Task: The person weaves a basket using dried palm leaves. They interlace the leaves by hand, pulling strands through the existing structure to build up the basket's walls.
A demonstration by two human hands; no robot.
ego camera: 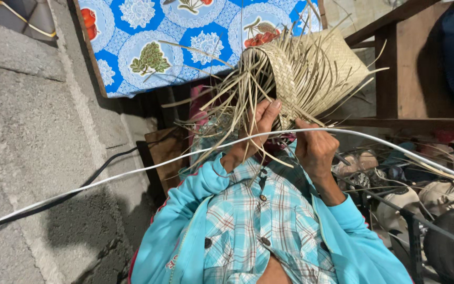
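Below the blue floral cloth (185, 37), I see the half-woven basket (311, 68) held up, loose strips (222, 105) fanning out on its near side. My left hand (258, 123) pinches strips at the basket's lower edge, thumb up. My right hand (316, 150), just beside it, is closed on strips under the basket. White cable (132, 171) crosses beneath both hands.

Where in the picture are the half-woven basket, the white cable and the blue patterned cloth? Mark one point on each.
half-woven basket (311, 63), head view, on its finished woven wall.
white cable (148, 167), head view, on its middle stretch.
blue patterned cloth (185, 31), head view, on its flat printed face.
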